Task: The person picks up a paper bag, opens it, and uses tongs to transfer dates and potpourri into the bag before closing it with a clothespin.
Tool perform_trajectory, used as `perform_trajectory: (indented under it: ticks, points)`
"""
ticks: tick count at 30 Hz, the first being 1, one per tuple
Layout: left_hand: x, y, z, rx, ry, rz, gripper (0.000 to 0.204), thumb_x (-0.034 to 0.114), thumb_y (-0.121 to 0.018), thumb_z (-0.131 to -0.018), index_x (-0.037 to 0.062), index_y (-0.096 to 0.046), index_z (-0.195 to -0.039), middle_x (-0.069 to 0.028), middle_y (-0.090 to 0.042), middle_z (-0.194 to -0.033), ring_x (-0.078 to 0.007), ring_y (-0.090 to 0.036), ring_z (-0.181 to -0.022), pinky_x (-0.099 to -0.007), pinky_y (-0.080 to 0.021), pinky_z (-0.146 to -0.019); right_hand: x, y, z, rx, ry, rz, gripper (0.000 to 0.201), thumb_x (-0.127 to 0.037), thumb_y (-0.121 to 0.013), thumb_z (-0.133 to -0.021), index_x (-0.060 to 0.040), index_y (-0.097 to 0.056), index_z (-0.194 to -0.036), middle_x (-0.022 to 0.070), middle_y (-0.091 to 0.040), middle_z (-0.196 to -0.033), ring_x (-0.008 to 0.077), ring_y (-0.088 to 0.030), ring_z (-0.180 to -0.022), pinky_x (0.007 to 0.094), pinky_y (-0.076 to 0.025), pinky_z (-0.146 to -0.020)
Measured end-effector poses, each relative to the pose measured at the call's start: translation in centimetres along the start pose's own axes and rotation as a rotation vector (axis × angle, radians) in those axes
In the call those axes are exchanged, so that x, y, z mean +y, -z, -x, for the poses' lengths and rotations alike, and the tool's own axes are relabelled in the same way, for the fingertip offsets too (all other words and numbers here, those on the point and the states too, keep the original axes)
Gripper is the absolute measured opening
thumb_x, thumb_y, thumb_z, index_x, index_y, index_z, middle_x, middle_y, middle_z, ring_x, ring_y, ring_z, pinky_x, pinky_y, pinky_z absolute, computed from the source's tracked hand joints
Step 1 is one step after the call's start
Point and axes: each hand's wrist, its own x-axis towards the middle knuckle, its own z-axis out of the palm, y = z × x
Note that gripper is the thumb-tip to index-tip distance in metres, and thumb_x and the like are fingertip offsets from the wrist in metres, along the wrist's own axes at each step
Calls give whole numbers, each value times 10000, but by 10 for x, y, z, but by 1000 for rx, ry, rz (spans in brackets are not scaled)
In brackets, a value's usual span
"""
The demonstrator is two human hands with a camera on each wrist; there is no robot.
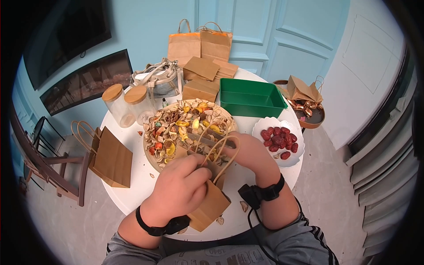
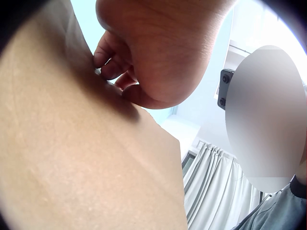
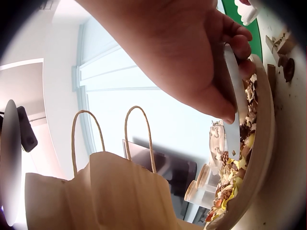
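My left hand [image 1: 179, 187] grips the upper edge of a small brown paper bag [image 1: 209, 208] near the table's front. Its fingers [image 2: 112, 67] curl over the paper rim in the left wrist view. Two twisted handles stand up from the bag. My right hand [image 1: 247, 152] holds flat metal tongs [image 3: 233, 103] between thumb and fingers, with the arms reaching over the potpourri [image 1: 181, 126]. That mix of dried petals, pine cones and yellow and red pieces fills a round shallow tray [image 3: 261, 158]. The bag's handles overlap the tongs in the head view.
A white plate of red dates [image 1: 285, 158] stands at right, a green bin [image 1: 252, 108] behind it. Another paper bag [image 1: 112, 159] is at left. Lidded jars [image 1: 119, 106], a handbag [image 1: 161, 77] and several flat paper bags [image 1: 201, 88] sit farther back.
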Motion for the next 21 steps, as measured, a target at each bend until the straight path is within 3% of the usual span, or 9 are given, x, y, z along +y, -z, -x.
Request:
perform_trajectory:
  ticks: [2, 5, 21]
  points:
    - [0, 0, 0, -2, -1, 2, 183, -9, -613, -652, 67, -601, -818, -97, -580, -951, -296, -584, -782, -380, -477, -666, 5, -6, -2, 10, 72, -2, 337, -337, -624, -798, -26, -615, -926, 195, -651, -876, 372, -626, -848, 449, -493, -747]
    - [-1, -1, 1, -2, -2, 5, 184, -8, -613, -652, 66, -603, -820, -100, -583, -955, -297, -586, -782, -380, -478, -667, -1, -4, -1, -33, 15, 56, 358, -382, -633, -801, -88, -674, -1001, 155, -661, -925, 337, -631, -860, 401, -499, -733]
    - [-1, 0, 1, -15, 8, 28, 201, -27, -567, -655, 54, -614, -832, -119, -590, -963, -309, -588, -805, -372, -488, -694, -1, -6, 0, 51, 35, 80, 294, -349, -623, -802, -103, -677, -955, 142, -659, -878, 341, -625, -826, 411, -496, -688]
